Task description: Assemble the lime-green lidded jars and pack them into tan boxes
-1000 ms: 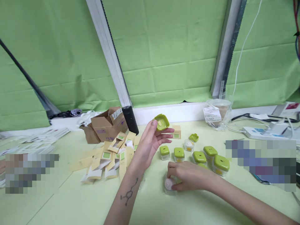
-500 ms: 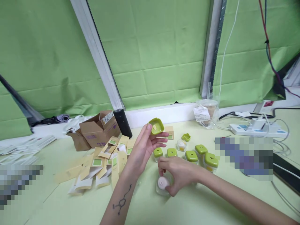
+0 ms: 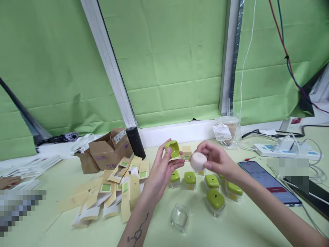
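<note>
My left hand (image 3: 164, 168) pinches a hollow green lid (image 3: 173, 149), its open underside facing me. Between the fingers and thumb of my right hand (image 3: 217, 159) is a pale round disc (image 3: 198, 162), lifted to the right of the lid. Below them on the table stands an uncovered clear square jar (image 3: 180, 216). To its right is a similar jar with a green lid (image 3: 215, 202). Several more green-lidded jars (image 3: 190, 180) stand in a loose group behind, partly hidden by my right hand and forearm.
Several folded cardboard sleeves (image 3: 108, 192) lie piled on the left, near an open brown box (image 3: 108, 151) and a black cylinder (image 3: 135, 142). A phone (image 3: 269, 181), a power strip (image 3: 288, 151), cables and a bagged cup (image 3: 227, 132) are at the right. Another person's hand (image 3: 10, 182) shows at far left.
My right hand has lifted the pale disc out of the clear jar and moved it up and right beside the lid. My left hand still holds the lid, now tilted more sideways.
</note>
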A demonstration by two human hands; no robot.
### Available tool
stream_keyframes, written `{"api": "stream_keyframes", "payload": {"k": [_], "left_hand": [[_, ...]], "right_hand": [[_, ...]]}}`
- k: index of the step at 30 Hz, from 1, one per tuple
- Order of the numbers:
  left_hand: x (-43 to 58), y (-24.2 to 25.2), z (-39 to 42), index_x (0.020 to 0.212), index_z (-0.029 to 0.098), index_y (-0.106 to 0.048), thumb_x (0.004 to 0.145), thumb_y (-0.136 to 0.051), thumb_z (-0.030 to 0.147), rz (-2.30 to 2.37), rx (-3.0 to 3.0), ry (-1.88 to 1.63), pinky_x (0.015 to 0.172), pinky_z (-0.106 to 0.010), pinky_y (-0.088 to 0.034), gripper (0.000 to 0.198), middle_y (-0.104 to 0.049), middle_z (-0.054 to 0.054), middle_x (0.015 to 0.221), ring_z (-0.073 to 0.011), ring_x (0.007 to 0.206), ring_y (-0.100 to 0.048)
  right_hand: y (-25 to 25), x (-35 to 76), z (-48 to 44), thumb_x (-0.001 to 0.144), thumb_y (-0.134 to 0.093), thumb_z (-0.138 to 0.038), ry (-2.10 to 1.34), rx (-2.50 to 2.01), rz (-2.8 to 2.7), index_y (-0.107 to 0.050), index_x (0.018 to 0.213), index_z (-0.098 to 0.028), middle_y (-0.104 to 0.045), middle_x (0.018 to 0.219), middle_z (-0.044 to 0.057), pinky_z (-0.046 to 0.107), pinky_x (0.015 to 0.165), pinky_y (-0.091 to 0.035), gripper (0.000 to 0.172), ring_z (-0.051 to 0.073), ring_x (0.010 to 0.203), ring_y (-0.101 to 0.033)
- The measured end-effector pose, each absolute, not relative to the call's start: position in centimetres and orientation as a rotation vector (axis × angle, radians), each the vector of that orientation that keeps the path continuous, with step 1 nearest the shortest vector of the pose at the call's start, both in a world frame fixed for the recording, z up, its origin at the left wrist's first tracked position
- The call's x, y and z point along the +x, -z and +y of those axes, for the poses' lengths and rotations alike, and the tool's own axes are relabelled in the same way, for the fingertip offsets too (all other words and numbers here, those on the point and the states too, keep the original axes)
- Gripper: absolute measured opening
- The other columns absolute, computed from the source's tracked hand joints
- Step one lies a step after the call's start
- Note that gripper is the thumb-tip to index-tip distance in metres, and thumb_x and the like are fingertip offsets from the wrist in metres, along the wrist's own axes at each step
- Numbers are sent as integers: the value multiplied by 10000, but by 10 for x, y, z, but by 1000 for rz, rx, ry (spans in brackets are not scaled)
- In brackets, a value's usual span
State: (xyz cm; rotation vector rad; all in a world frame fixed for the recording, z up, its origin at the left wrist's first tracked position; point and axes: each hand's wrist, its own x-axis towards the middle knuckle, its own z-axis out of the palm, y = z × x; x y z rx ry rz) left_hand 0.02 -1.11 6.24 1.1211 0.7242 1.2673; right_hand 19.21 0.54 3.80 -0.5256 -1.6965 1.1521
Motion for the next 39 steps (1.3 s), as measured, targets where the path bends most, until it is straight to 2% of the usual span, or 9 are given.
{"api": "stream_keyframes", "payload": {"k": [3, 6, 11, 16, 19, 22, 27, 31, 39], "left_hand": [[6, -58, -12, 1254, 238, -458, 835, -585, 366, 713, 1089, -1232, 876, -323, -460, 456, -642, -60, 1054, -145, 825, -636], [11, -54, -14, 1227, 221, -497, 838, -589, 338, 672, 1070, -1189, 923, -332, -433, 416, -608, -74, 1158, -164, 939, -609], [16, -49, -15, 1190, 186, -516, 845, -582, 317, 670, 1089, -1207, 959, -370, -411, 375, -631, -87, 1118, -212, 1041, -581], [21, -51, -17, 1224, 194, -490, 856, -559, 332, 677, 1082, -1239, 937, -354, -424, 399, -639, -80, 1078, -198, 1009, -585], [23, -50, -20, 1216, 207, -491, 868, -529, 363, 680, 1112, -1258, 894, -312, -435, 384, -617, -73, 1100, -186, 1017, -562], [23, -47, -20, 1205, 238, -489, 870, -502, 422, 741, 1174, -1254, 798, -256, -442, 383, -600, -44, 1063, -149, 921, -556], [20, -46, -19, 1195, 253, -446, 872, -405, 527, 880, 1373, -1176, 694, -256, -433, 426, -541, 13, 806, -108, 660, -505], [19, -50, -20, 1080, 216, -437, 855, -460, 485, 833, 1452, -1119, 683, -266, -443, 351, -499, 24, 758, -114, 645, -506], [20, -51, -25, 1028, 211, -475, 861, -464, 419, 836, 1488, -1157, 551, -216, -405, 268, -499, 28, 731, -94, 567, -448]], "right_hand": [[-50, 192, -1, 800, -636, -302, -1003, -600, -1483, -436, 908, -244, -597, 803, -13, 237, 607, -460, 234, 138, 738, -594], [-52, 184, -7, 790, -658, -323, -862, -704, -1563, -472, 878, -240, -581, 818, -9, 256, 645, -468, 221, 147, 761, -586], [-47, 173, -9, 796, -645, -357, -674, -805, -1656, -528, 877, -229, -581, 885, 17, 293, 694, -485, 191, 153, 766, -569], [-43, 168, -11, 814, -623, -365, -655, -811, -1624, -519, 924, -244, -554, 928, 13, 288, 687, -514, 193, 143, 769, -583], [-40, 166, -11, 814, -611, -398, -717, -820, -1607, -511, 927, -251, -487, 1016, 24, 266, 616, -538, 210, 143, 802, -585], [-38, 164, -11, 832, -580, -412, -829, -816, -1616, -480, 907, -242, -497, 949, 17, 259, 569, -543, 211, 151, 799, -583], [-37, 162, -14, 831, -591, -400, -882, -823, -1636, -426, 931, -242, -498, 881, -3, 278, 606, -540, 249, 138, 748, -588], [-39, 163, -16, 815, -616, -376, -971, -789, -1647, -444, 984, -251, -496, 937, 10, 256, 541, -538, 272, 126, 710, -589], [-38, 162, -18, 793, -651, -323, -801, -689, -1681, -465, 824, -222, -445, 1021, 22, 260, 551, -535, 214, 90, 646, -575]]}}
